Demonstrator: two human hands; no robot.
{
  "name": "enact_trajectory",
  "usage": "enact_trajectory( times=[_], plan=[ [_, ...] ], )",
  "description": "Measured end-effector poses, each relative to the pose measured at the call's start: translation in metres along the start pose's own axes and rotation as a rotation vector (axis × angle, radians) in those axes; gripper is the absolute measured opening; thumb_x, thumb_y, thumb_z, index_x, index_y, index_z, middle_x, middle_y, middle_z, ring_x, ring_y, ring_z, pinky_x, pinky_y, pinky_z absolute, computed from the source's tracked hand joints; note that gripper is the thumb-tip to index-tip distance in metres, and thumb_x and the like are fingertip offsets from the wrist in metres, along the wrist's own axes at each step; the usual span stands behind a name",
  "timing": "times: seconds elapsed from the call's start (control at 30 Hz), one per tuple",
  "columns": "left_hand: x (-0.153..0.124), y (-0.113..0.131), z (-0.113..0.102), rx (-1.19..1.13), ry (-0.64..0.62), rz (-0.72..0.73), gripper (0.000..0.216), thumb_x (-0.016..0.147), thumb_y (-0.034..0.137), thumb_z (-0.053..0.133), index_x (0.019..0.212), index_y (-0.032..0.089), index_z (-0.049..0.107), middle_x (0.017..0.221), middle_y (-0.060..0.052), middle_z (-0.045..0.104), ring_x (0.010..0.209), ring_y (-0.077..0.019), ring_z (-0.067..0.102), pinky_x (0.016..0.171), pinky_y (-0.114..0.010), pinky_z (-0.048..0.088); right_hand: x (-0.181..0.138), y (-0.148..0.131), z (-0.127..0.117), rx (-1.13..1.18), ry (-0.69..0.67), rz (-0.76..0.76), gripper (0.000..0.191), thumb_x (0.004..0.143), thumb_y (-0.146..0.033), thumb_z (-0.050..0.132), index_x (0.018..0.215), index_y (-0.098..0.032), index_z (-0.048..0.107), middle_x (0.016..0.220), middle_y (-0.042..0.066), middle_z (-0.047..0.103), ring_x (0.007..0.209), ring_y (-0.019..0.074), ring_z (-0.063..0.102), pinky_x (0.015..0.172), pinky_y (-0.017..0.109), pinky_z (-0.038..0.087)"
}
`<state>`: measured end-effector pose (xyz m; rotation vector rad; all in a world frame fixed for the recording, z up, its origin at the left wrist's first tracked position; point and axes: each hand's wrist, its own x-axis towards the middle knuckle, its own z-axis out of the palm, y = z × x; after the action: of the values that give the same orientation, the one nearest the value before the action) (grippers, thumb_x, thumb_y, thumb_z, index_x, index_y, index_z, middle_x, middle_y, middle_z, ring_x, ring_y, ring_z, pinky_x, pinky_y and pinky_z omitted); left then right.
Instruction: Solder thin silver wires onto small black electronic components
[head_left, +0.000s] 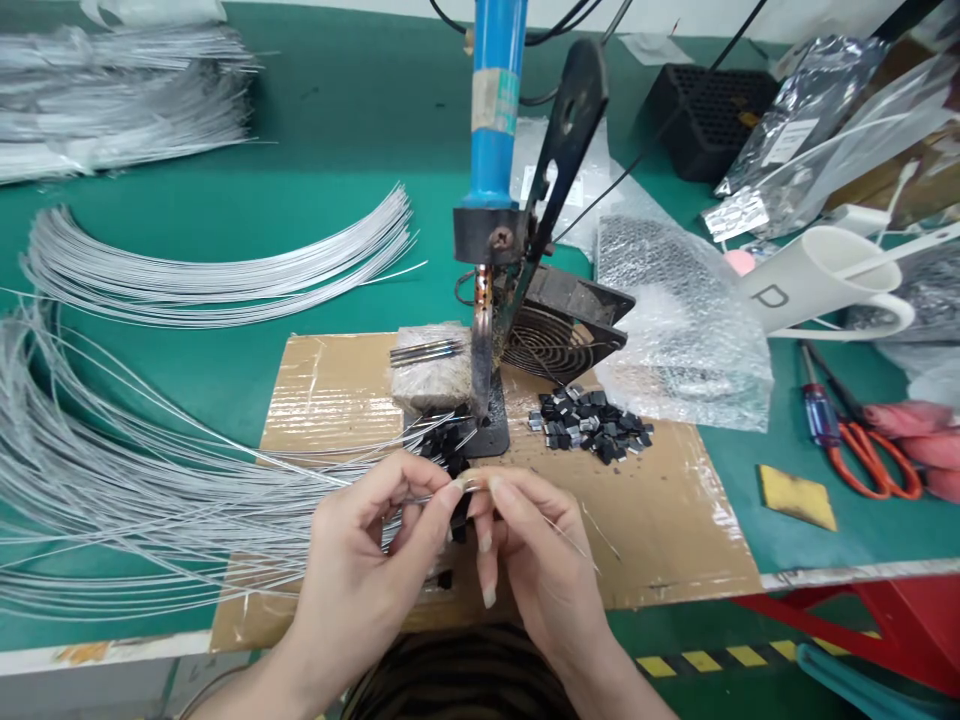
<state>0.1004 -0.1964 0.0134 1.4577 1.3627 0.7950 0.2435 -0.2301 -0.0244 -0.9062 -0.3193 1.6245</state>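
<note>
My left hand is closed in a pinch around a thin grey wire, just in front of a soldering iron tip. Close beside it, my right hand pinches the end of the same work between thumb and forefinger; a fine pale strand trails out below its thumb. What exactly lies between the right fingertips is too small to make out. The blue-handled soldering iron hangs tip-down in a black stand. Behind my hands, several black connectors sit on wire ends, partly hidden by my fingers.
Loose grey wires spread at left, with a curved bundle behind them. A pile of small black connectors lies on the cardboard, near a fan. At right are a mug, orange-handled scissors and a yellow sponge.
</note>
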Motion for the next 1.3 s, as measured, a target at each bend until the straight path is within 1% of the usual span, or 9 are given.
enact_trajectory(
  times=[0.1,0.2,0.33,0.47,0.63,0.93,1.03,1.17,1.3],
  plan=[
    [0.0,0.006,0.001,-0.04,0.007,-0.055,0.017,0.095,0.028,0.067,0.08,0.02,0.07,0.067,0.002,0.064,0.057,-0.0104,0.053,0.052,-0.02,0.04,0.0,-0.001,-0.002,-0.04,-0.031,-0.053,0.025,0.094,-0.042,0.075,0.098,-0.021,0.087,0.072,0.0,0.067,0.043,0.007,0.06,0.037,0.015,0.05],
    [0.0,0.011,0.002,-0.052,0.034,-0.102,0.017,0.093,0.028,0.068,0.078,0.019,0.07,0.067,0.002,0.063,0.058,-0.0107,0.052,0.052,-0.021,0.038,0.0,-0.003,-0.004,-0.107,-0.026,-0.099,0.024,0.097,-0.041,0.072,0.1,-0.022,0.087,0.076,0.001,0.069,0.044,0.0067,0.061,0.037,0.015,0.048],
    [0.0,0.014,0.005,-0.055,0.064,-0.124,0.016,0.09,0.029,0.071,0.078,0.019,0.07,0.067,0.001,0.064,0.057,-0.0111,0.051,0.052,-0.022,0.038,0.001,-0.003,-0.007,-0.143,-0.018,-0.113,0.026,0.098,-0.043,0.071,0.106,-0.023,0.086,0.078,0.002,0.07,0.046,0.0082,0.061,0.038,0.017,0.05],
    [0.0,0.014,0.007,-0.046,0.11,-0.121,0.014,0.09,0.028,0.07,0.078,0.021,0.07,0.067,0.003,0.063,0.057,-0.0102,0.049,0.053,-0.021,0.039,0.001,-0.001,-0.008,-0.216,0.015,-0.11,0.018,0.093,-0.038,0.079,0.097,-0.021,0.086,0.076,0.0,0.069,0.043,0.0073,0.059,0.038,0.017,0.049],
    [-0.001,0.011,0.004,0.003,0.104,-0.075,0.012,0.09,0.026,0.07,0.079,0.021,0.072,0.07,0.002,0.067,0.06,-0.0112,0.053,0.054,-0.023,0.039,0.0,0.0,-0.005,-0.217,0.047,-0.108,0.013,0.09,-0.034,0.083,0.09,-0.021,0.085,0.069,-0.003,0.067,0.038,0.0057,0.058,0.036,0.015,0.046],
    [-0.002,0.008,0.003,0.032,0.102,-0.01,0.014,0.091,0.021,0.069,0.077,0.023,0.072,0.069,0.003,0.068,0.062,-0.0115,0.055,0.056,-0.025,0.04,-0.002,-0.005,-0.003,-0.176,0.026,-0.051,0.014,0.09,-0.035,0.083,0.09,-0.021,0.086,0.066,-0.002,0.069,0.038,0.0058,0.059,0.036,0.014,0.048],
    [-0.002,0.004,0.002,0.043,0.085,0.036,0.016,0.093,0.02,0.068,0.078,0.024,0.071,0.07,0.004,0.067,0.063,-0.0107,0.056,0.058,-0.023,0.042,-0.002,-0.006,-0.003,-0.159,0.03,-0.028,0.014,0.09,-0.035,0.084,0.09,-0.022,0.086,0.067,-0.003,0.069,0.038,0.0046,0.059,0.037,0.012,0.047],
    [-0.002,-0.005,0.0,0.091,0.049,0.135,0.012,0.096,0.019,0.067,0.087,0.024,0.071,0.072,0.004,0.067,0.063,-0.0101,0.058,0.057,-0.021,0.044,-0.002,-0.005,-0.002,-0.126,0.027,-0.03,0.014,0.089,-0.035,0.084,0.088,-0.021,0.085,0.066,-0.003,0.069,0.036,0.0038,0.058,0.036,0.012,0.046],
    [-0.004,-0.01,-0.001,0.135,0.064,0.207,0.012,0.096,0.016,0.067,0.089,0.025,0.07,0.073,0.005,0.067,0.062,-0.0093,0.057,0.056,-0.019,0.045,-0.001,-0.004,-0.003,-0.108,0.033,-0.021,0.013,0.089,-0.034,0.085,0.087,-0.02,0.085,0.065,-0.004,0.068,0.036,0.0037,0.058,0.036,0.011,0.046]
  ],
)
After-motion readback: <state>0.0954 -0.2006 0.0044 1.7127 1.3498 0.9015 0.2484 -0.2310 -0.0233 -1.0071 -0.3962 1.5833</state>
